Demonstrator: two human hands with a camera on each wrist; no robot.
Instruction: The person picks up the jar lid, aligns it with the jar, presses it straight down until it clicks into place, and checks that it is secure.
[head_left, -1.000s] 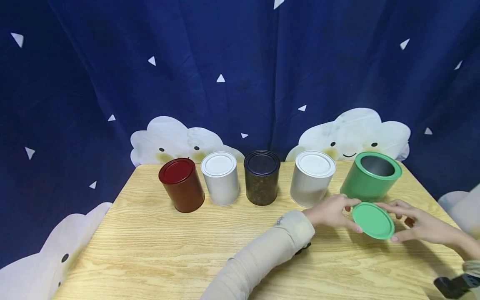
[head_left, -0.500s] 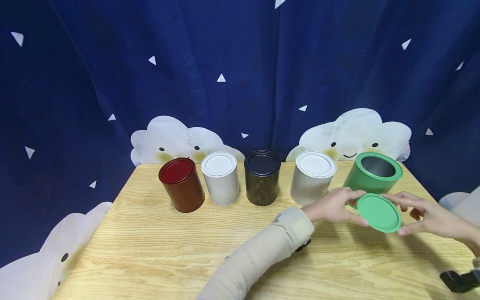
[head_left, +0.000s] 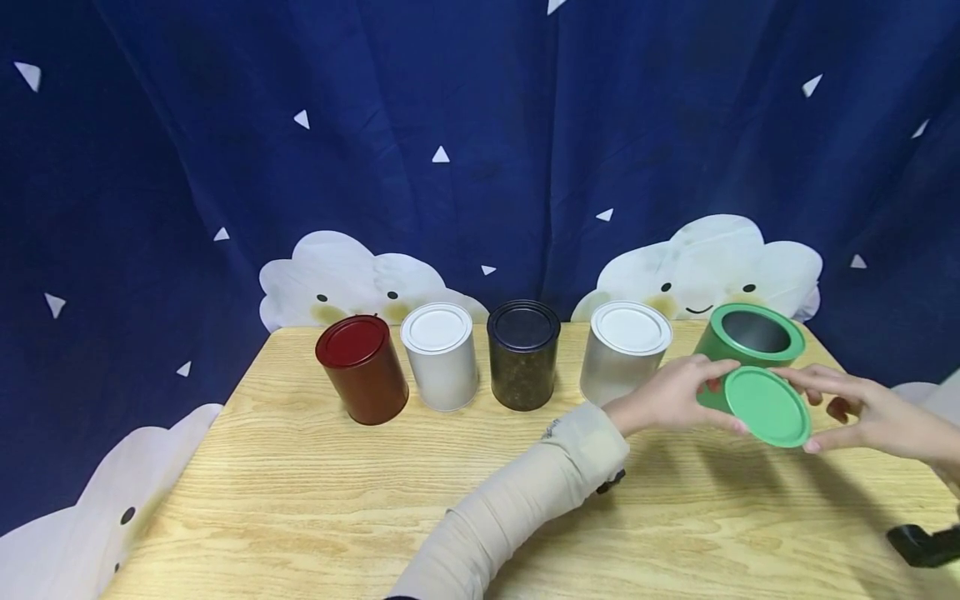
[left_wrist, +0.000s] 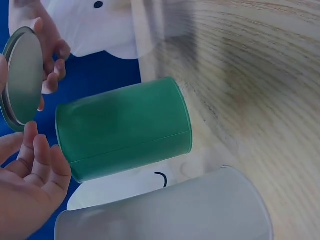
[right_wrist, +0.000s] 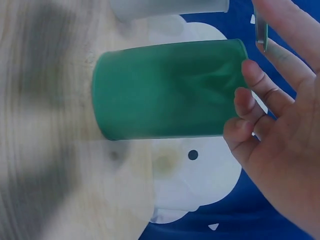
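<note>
A round green lid [head_left: 767, 407] hangs tilted in the air just in front of an open green can [head_left: 750, 343] at the table's far right. My left hand [head_left: 675, 398] pinches the lid's left edge between thumb and fingers. My right hand [head_left: 855, 408] pinches its right edge. In the left wrist view the lid's silver underside [left_wrist: 22, 80] shows beside the green can [left_wrist: 125, 127], with my left hand [left_wrist: 25, 190] below it. The right wrist view has the green can [right_wrist: 167, 90] beyond my right hand [right_wrist: 280, 130] and only the lid's rim [right_wrist: 261, 30].
A row of closed cans stands along the back of the wooden table [head_left: 315, 500]: a red can [head_left: 362, 371], a white can [head_left: 440, 357], a dark can [head_left: 523, 355] and a silver can [head_left: 624, 354] next to the green one. A blue curtain [head_left: 480, 125] hangs behind.
Both hands have raised the green lid off the table level and carried it up and to the right, closer to the green can's mouth.
</note>
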